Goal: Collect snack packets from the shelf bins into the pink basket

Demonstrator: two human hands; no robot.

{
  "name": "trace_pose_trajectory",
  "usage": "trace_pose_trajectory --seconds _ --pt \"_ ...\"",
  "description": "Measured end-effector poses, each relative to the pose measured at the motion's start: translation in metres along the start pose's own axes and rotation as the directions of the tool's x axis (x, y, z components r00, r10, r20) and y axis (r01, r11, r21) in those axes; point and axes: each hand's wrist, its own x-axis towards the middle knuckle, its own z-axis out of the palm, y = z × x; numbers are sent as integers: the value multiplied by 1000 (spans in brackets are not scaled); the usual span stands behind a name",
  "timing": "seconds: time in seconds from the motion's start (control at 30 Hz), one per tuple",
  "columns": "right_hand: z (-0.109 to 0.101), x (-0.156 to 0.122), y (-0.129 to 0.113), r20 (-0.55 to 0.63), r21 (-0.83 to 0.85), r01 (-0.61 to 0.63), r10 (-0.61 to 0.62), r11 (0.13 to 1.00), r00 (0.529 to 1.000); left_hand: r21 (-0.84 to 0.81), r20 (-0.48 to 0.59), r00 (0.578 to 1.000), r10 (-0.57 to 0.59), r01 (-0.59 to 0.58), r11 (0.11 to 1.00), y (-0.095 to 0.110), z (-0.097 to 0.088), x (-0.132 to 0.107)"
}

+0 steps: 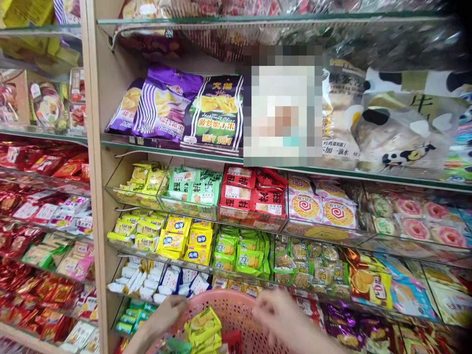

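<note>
A pink perforated plastic basket [206, 298] is at the bottom of the view. Several yellow snack packets [203, 328] lie in it, with a green packet [177, 345] and a red packet [232, 341] beside them. My left hand [167, 314] is closed at the basket's left rim, its fingertips against the edge. Close to the right rim, my right hand [278, 312] is smeared by motion with its fingers bent; whether it touches the basket or holds anything cannot be made out.
Clear divided bins ahead hold green packets [193, 187], red packets [236, 191] and yellow packets [177, 236]. Above them, a glass shelf [169, 151] carries purple chip bags [165, 103] and a cow-print bag [405, 123]. A wooden upright [96, 196] separates another shelf of snacks on the left.
</note>
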Motion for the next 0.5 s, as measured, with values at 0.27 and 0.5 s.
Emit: trace_pose_trajectory --seconds 0.27,0.5 --pt "-107 44 -129 -442 383 293 -105 876 891 -6 -19 1000 1 -1 1000 -7 -4 4" --pt "-100 89 -161 -429 679 295 38 672 902 -56 -44 999 -9 7 998 -11 0 9"
